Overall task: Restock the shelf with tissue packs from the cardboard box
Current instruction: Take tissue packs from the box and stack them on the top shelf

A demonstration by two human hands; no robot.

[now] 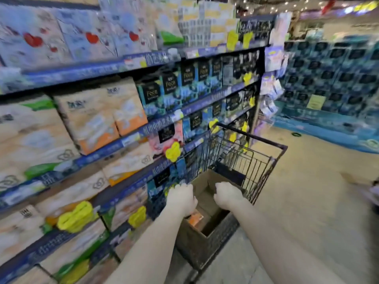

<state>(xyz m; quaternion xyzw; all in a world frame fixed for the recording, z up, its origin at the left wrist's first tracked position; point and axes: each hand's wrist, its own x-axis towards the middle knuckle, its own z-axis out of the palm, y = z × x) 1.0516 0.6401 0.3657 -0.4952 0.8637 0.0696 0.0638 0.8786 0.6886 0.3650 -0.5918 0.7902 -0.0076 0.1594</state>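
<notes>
Both hands reach forward on bare, nearly straight arms and are seen from behind the knuckles. The left hand [181, 198] and the right hand [227, 194] sit level with each other, a small gap between them, wrists bent slightly downward. On each hand the fingers are curled under and away from view. With the motion blur and the angle, I cannot tell whether they grip anything or are simply closed.

Directly below and between the hands is an open brown cardboard box [202, 181] with its flaps standing up. The left hand is over the box's left edge and the right hand over its right flap. Low inside the box, just beneath the left wrist, lies an orange tissue pack [195, 219]. The box sits in a black wire shopping cart [246, 160], whose far rim rises beyond the hands.

To the left of the hands runs a tall blue-edged shelf [114, 148] of several tiers. Beige and orange tissue packs [92, 119] fill the tiers nearest the left arm. Black and blue tissue packs [170, 89] stand further along, ahead of the left hand. Yellow flower-shaped price tags [173, 151] hang from the shelf edges.

To the right of the right arm is beige floor [307, 191]. Well beyond it stands a stacked wall of teal and black packs [332, 74].
</notes>
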